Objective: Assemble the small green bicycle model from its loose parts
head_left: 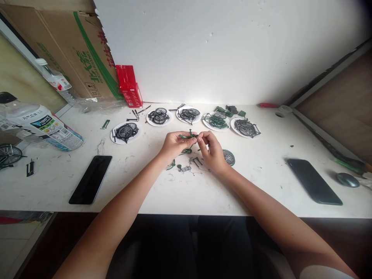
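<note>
A small green part (191,135) is held up over the middle of the white table. My left hand (178,143) is closed round its left side. The fingers of my right hand (209,149) pinch at its right end, close to my left fingertips. Beneath the hands lie loose green and silver pieces (186,168). A spoked wheel (229,157) rests just right of my right hand. Behind the hands, several white paper plates hold small bicycle parts, among them a plate of green parts (216,121) and a plate of black parts (125,132).
A dark phone (91,179) lies at the left, and a dark flat object (314,181) at the right beside a mouse (347,179). Large bottle (46,128), red box (129,87) and cardboard box (66,50) stand at the left. A white panel (221,50) rises behind.
</note>
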### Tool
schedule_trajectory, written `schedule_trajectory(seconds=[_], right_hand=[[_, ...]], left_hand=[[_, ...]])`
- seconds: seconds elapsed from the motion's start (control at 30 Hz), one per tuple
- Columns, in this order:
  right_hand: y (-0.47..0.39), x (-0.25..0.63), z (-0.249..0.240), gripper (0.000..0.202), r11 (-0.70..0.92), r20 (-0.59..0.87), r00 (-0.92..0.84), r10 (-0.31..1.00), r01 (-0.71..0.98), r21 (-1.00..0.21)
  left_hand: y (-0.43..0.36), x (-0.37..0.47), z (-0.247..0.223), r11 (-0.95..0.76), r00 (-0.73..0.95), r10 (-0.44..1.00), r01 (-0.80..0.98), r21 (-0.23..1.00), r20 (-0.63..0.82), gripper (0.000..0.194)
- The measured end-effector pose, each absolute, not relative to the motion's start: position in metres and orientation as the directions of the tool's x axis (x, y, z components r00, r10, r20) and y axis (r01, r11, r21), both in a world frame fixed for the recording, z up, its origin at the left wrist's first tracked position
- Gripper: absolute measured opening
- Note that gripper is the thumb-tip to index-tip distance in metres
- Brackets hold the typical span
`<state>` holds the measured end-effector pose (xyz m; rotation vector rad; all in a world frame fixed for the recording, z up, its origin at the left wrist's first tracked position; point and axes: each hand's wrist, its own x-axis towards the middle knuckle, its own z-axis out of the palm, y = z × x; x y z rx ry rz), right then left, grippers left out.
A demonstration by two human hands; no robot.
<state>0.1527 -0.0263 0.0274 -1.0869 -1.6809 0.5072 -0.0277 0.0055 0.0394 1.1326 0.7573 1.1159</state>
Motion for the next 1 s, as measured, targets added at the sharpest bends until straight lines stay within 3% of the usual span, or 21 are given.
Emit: schedule_trajectory(seconds=[0.33, 0.63, 1.0], right_hand=[[-0.027, 0.153, 0.026, 0.028, 0.494, 0.510, -0.071, 0.857, 0.397, -0.774], [-0.029, 0.148, 0.032, 0.038, 0.432, 0.428, -0.073, 0.901, 0.242, -0.869], [-0.035, 0.147, 0.034, 0.034, 0.427, 0.419, -0.083, 0.904, 0.205, -0.881]], left_hand=[[0.005, -0.029, 0.038, 0.002, 0.311, 0.947, -0.264, 0.964, 0.084, 0.053], [0.009, -0.033, 0.037, -0.037, 0.321, 0.940, -0.239, 0.970, 0.115, 0.050], [0.011, -0.041, 0.047, -0.075, 0.368, 0.917, -0.211, 0.975, 0.150, 0.049]])
